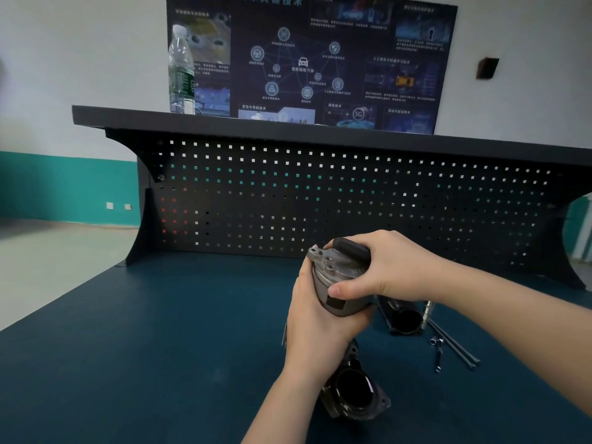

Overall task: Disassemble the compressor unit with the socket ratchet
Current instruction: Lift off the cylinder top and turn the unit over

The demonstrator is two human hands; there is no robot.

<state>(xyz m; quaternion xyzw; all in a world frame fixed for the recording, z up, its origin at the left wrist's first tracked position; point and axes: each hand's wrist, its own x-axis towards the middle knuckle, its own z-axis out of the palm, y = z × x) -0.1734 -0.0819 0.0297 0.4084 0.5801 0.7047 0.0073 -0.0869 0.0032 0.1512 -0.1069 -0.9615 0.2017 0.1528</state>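
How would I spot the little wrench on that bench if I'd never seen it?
Start at the blue bench top and look to its right side, just beyond the person's right hand. Past the black tube lie two long thin black rods. The wrench lies beside them on their near side: short, shiny silver, with a ring end.

Two bare forearms entered the head view from the bottom edge, one from about six o'clock and one from about four o'clock. No sleeve, glove, watch or ring showed on either; the arms were uncovered as far as the frame's edge. The left hand was bare, with its wrist fully visible. The right hand was also bare, its thumb showing a short, unpainted nail. The fingers of the right hand bore no tape, bandage or markings.
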